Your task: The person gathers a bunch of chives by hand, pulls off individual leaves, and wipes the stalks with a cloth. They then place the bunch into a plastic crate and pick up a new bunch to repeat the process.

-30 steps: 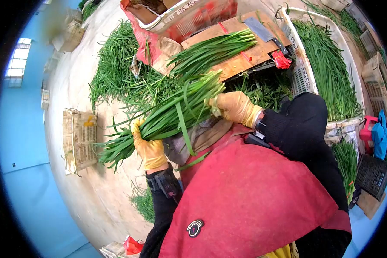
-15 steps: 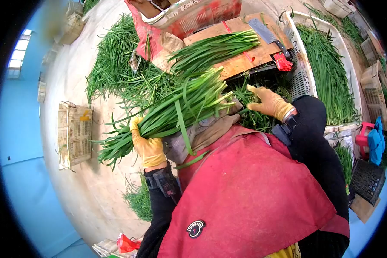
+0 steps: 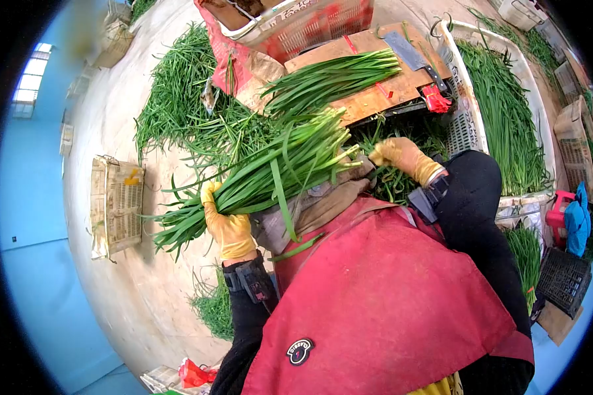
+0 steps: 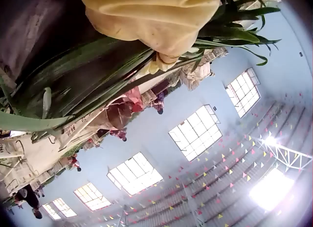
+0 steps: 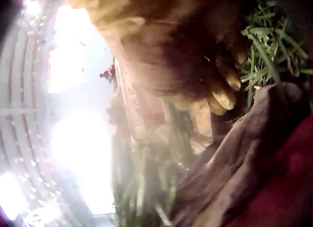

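A loose bundle of garlic chives (image 3: 290, 158) lies slanted across the person's lap, white stem ends to the right and leaves to the left. Around its leafy end the gloved left hand (image 3: 229, 227) keeps a grip; the left wrist view has that yellow glove (image 4: 156, 21) over the dark leaves (image 4: 78, 85). The gloved right hand (image 3: 400, 158) is just right of the stem ends, its fingers curled. In the right wrist view, bent fingertips (image 5: 224, 98) show near a brown cloth (image 5: 230, 153), with nothing visible in them.
Another chive bundle (image 3: 336, 76) lies on a wooden board (image 3: 362, 99) beside a cleaver (image 3: 405, 51) and red ties (image 3: 435, 99). A white crate (image 3: 481, 131) of chives stands right. Loose chives (image 3: 178, 99) heap on the floor; a crate (image 3: 116, 207) stands left.
The right hand left the stem ends and moved right with its fingers spread, then came back slightly left with fingers curled. The left hand keeps its grip on the bundle.
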`<action>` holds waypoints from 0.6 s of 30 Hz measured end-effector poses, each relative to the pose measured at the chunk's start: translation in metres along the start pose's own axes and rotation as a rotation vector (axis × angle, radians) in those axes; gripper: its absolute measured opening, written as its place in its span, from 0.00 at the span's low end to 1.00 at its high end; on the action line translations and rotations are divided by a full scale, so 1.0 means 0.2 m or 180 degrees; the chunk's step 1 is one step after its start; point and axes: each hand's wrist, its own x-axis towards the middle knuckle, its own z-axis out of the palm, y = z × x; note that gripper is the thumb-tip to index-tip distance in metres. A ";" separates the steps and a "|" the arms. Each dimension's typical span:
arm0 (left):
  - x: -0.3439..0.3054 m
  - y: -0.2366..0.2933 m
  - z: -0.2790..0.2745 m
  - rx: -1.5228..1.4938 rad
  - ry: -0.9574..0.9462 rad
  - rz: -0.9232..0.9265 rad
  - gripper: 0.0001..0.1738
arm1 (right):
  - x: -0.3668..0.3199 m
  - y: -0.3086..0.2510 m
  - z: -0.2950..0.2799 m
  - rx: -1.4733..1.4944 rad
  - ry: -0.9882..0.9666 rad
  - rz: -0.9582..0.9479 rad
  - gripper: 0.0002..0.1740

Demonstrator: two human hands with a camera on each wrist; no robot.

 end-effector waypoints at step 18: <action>-0.02 -0.04 0.00 -0.0198 -0.0320 -0.0015 0.09 | 0.08 -0.35 0.32 -0.0001 0.0215 0.0197 0.20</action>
